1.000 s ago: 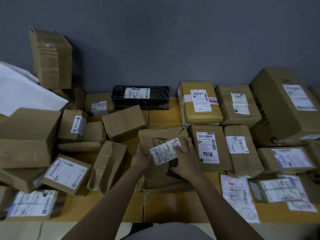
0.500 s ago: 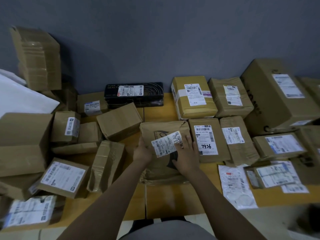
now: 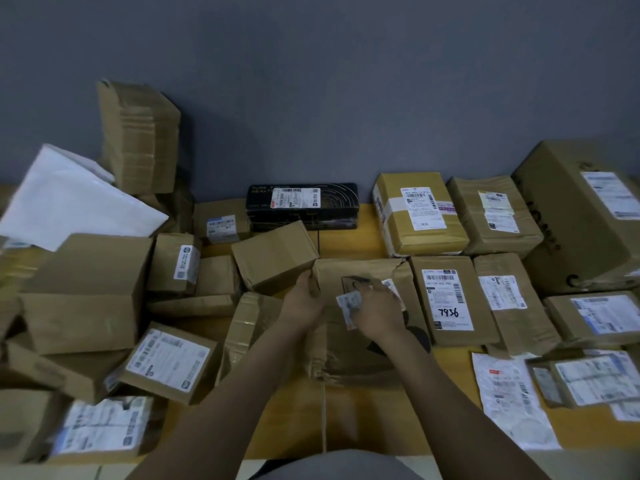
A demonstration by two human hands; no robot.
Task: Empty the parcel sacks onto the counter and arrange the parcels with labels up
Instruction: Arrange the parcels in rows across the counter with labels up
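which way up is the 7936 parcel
Face up: the 7936 parcel lies flat, its white barcoded label on top.

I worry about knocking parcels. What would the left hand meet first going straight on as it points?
Probably the plain brown cardboard box, whose corner lies just beyond the left hand gripping the crumpled brown paper parcel; depth is unclear.

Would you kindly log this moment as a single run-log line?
stage: arranging parcels | left hand: grips brown paper parcel edge | right hand: grips its crumpled label | neighbour: box marked 7936, label up
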